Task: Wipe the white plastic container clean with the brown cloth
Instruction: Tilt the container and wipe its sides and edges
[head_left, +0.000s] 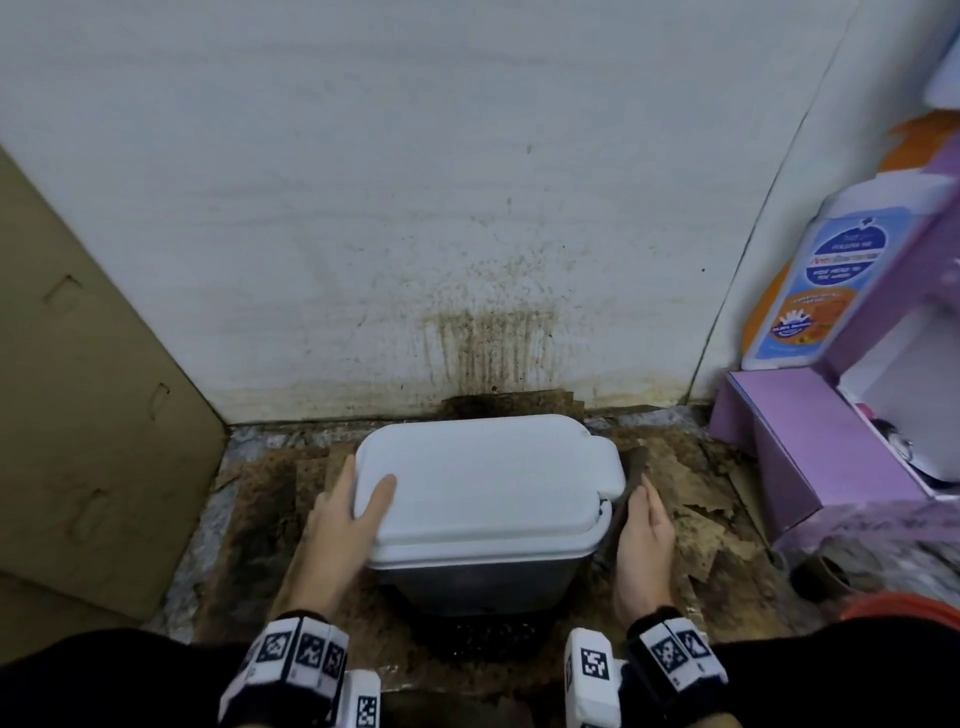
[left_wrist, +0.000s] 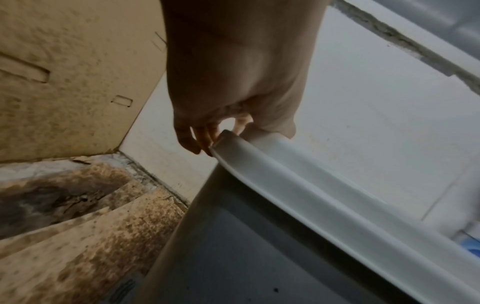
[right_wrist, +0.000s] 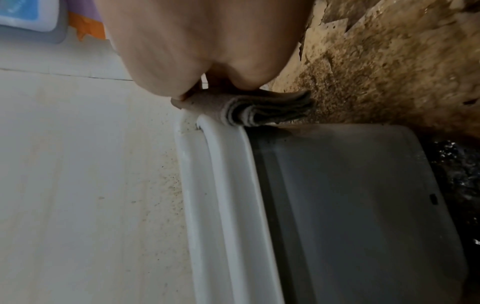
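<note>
The white plastic container (head_left: 483, 488), its lid shut, stands on the stained floor close to the wall. My left hand (head_left: 358, 493) grips the lid's left edge, thumb on top and fingers curled round the corner, as the left wrist view shows for the hand (left_wrist: 221, 133) and the lid (left_wrist: 298, 185). My right hand (head_left: 644, 499) holds the folded brown cloth (head_left: 632, 465) against the container's right side. In the right wrist view the hand (right_wrist: 207, 90) pinches the cloth (right_wrist: 259, 109) at the lid rim (right_wrist: 223, 185).
A flattened cardboard sheet (head_left: 78, 389) leans at the left. A purple box (head_left: 810, 441) and a white labelled bottle (head_left: 821, 275) stand at the right. The wall (head_left: 493, 338) behind is stained brown. An orange rim (head_left: 904, 605) shows at bottom right.
</note>
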